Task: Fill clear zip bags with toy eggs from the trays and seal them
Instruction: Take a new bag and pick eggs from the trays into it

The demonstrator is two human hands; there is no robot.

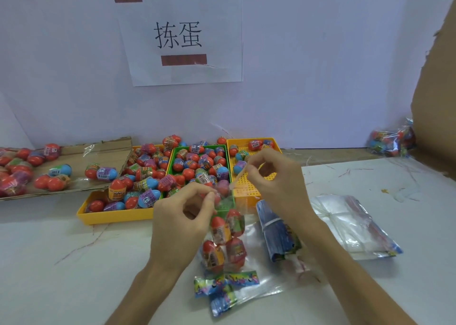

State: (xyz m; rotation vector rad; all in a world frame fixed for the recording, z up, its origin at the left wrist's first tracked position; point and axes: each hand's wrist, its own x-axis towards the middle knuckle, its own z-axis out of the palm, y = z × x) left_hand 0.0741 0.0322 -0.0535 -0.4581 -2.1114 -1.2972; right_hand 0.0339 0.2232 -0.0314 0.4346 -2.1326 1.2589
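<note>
Bag [256, 263] with eggs [217, 228]: I'm pinching its top edge with left hand [180, 216] and right hand [278, 179]; sign [182, 35] says 拣蛋.

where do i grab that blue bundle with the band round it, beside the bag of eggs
Pinch the blue bundle across its short width at the white band, coming from above and from its right. It lies flat, the band probably keeps the stack together there, and the zip bag crowds its left edge.
</note>
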